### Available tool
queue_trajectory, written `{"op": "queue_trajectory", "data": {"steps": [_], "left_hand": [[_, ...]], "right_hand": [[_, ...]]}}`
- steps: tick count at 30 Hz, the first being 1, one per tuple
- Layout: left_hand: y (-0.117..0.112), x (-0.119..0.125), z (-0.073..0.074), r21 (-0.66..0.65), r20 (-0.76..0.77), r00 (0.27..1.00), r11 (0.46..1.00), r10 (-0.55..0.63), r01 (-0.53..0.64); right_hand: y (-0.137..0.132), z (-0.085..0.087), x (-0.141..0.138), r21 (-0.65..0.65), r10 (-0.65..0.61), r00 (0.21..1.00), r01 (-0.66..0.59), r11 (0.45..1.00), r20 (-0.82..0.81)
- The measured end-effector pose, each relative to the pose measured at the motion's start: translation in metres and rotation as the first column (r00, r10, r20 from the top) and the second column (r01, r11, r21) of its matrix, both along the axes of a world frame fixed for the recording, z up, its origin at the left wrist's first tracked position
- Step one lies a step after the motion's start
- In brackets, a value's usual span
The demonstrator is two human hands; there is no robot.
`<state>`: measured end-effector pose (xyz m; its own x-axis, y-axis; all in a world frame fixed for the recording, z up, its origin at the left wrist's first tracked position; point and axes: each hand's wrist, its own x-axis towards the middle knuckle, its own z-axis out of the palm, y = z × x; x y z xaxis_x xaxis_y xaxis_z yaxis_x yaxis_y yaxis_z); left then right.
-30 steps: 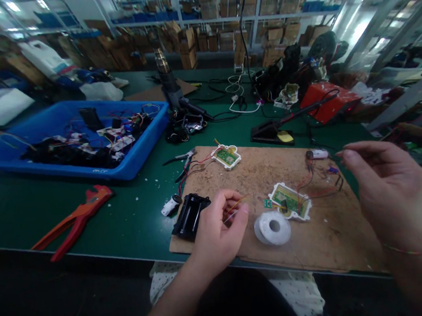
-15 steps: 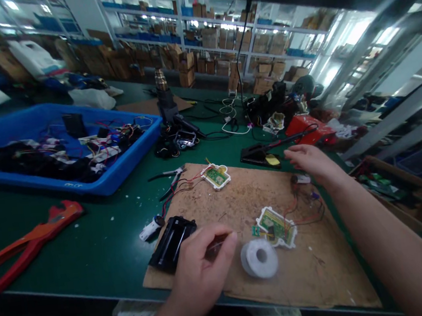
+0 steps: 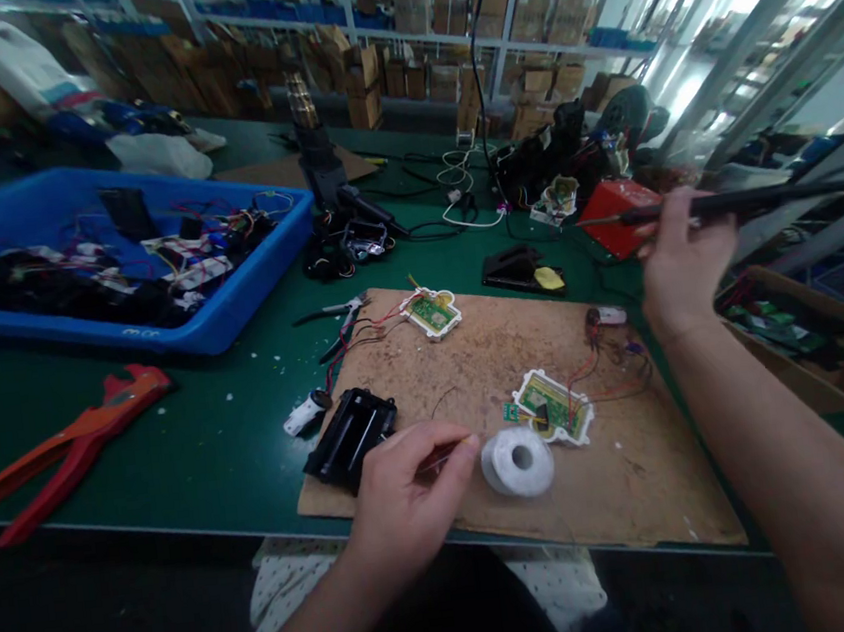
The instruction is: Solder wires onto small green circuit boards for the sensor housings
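My left hand (image 3: 403, 499) rests at the near edge of a brown work board (image 3: 635, 475), fingers pinched on a thin solder wire beside a white solder spool (image 3: 518, 462). My right hand (image 3: 676, 259) is raised at the right, closed round the black handle of a soldering iron (image 3: 719, 206) that points left. A green circuit board in a white frame (image 3: 552, 408) with red and black wires lies right of the spool. A second framed circuit board (image 3: 433, 313) lies at the board's far edge. A black battery holder (image 3: 350, 437) sits left of my left hand.
A blue bin (image 3: 253, 283) of wired parts stands at the left. An orange cutter (image 3: 66, 449) lies near the table's front edge. Pliers (image 3: 339, 317), a soldering iron stand with a yellow sponge (image 3: 527, 273), a red box (image 3: 619, 215) and cables lie behind the board.
My right hand reached to the stand behind the board and has lifted the soldering iron up to the right. My left hand stays pinched on the solder wire by the spool.
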<state>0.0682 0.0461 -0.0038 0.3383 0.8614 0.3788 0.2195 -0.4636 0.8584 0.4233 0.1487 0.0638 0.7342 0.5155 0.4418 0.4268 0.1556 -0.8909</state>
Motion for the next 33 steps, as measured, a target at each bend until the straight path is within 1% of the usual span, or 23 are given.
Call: {"op": "queue_trajectory", "data": {"steps": [2,4,5,6,8,10,11,12,13,15,17,18,19,21,23,25,27,29,31,33], "left_hand": [[0.005,0.003,0.002,-0.031,0.020,1.000,0.999,-0.016,0.016],[0.011,0.006,0.005,-0.049,0.054,0.997,0.998,-0.047,0.049],[0.015,0.008,0.007,-0.048,0.065,0.995,0.996,-0.076,0.079],[0.018,0.010,0.009,-0.039,0.069,0.991,0.993,-0.110,0.113],[0.023,0.012,0.011,-0.015,0.052,0.979,0.980,-0.199,0.200],[0.026,0.012,0.012,0.016,0.013,0.960,0.960,-0.281,0.281],[0.025,0.011,0.013,0.035,-0.008,0.951,0.950,-0.309,0.309],[0.024,0.010,0.012,0.055,-0.024,0.946,0.944,-0.324,0.325],[0.022,0.009,0.012,0.076,-0.038,0.943,0.940,-0.331,0.333],[0.017,0.006,0.010,0.121,-0.063,0.945,0.938,-0.320,0.325],[0.010,0.003,0.008,0.165,-0.093,0.948,0.934,-0.306,0.318],[0.007,0.003,0.007,0.183,-0.109,0.948,0.931,-0.299,0.315],[0.005,0.002,0.005,0.199,-0.122,0.949,0.929,-0.292,0.312],[0.001,0.002,0.003,0.208,-0.140,0.951,0.931,-0.275,0.300],[0.000,0.002,0.001,0.198,-0.147,0.954,0.937,-0.262,0.287],[-0.001,0.002,0.001,0.195,-0.151,0.955,0.939,-0.256,0.283],[-0.001,0.001,0.001,0.208,-0.147,0.956,0.937,-0.253,0.280],[-0.002,-0.001,0.002,0.222,-0.117,0.964,0.940,-0.239,0.260],[-0.003,-0.004,0.002,0.224,-0.056,0.979,0.953,-0.197,0.204],[-0.004,-0.006,0.002,0.209,-0.003,0.991,0.968,-0.137,0.135]], "right_hand": [[-0.038,0.007,-0.017,0.085,0.030,0.997,-0.036,0.996,0.068],[-0.076,0.003,-0.044,0.128,0.073,0.990,-0.088,0.988,0.118],[-0.093,-0.002,-0.059,0.146,0.135,0.979,-0.157,0.977,0.153],[-0.109,-0.009,-0.074,0.137,0.188,0.965,-0.214,0.967,0.186],[-0.136,-0.023,-0.100,0.046,0.300,0.925,-0.318,0.947,0.233],[-0.153,-0.038,-0.119,-0.033,0.372,0.897,-0.375,0.926,0.237],[-0.159,-0.044,-0.125,-0.051,0.381,0.895,-0.380,0.924,0.231],[-0.164,-0.049,-0.128,-0.047,0.366,0.905,-0.365,0.930,0.218],[-0.167,-0.054,-0.131,-0.022,0.325,0.924,-0.328,0.944,0.200],[-0.170,-0.062,-0.134,0.077,0.199,0.971,-0.210,0.975,0.130],[-0.170,-0.067,-0.137,0.153,0.108,0.993,-0.115,0.981,0.053],[-0.170,-0.068,-0.139,0.163,0.095,0.995,-0.099,0.982,0.036],[-0.169,-0.070,-0.142,0.151,0.111,0.993,-0.115,0.982,0.040],[-0.168,-0.073,-0.149,0.090,0.193,0.977,-0.201,0.975,0.093],[-0.168,-0.076,-0.155,0.014,0.292,0.945,-0.297,0.955,0.146],[-0.167,-0.079,-0.159,-0.063,0.354,0.915,-0.349,0.935,0.191],[-0.167,-0.081,-0.160,-0.110,0.358,0.904,-0.341,0.933,0.234],[-0.166,-0.081,-0.159,-0.106,0.329,0.907,-0.312,0.944,0.262],[-0.165,-0.079,-0.158,-0.079,0.310,0.916,-0.300,0.951,0.255],[-0.162,-0.077,-0.158,-0.067,0.327,0.920,-0.320,0.945,0.216]]}}
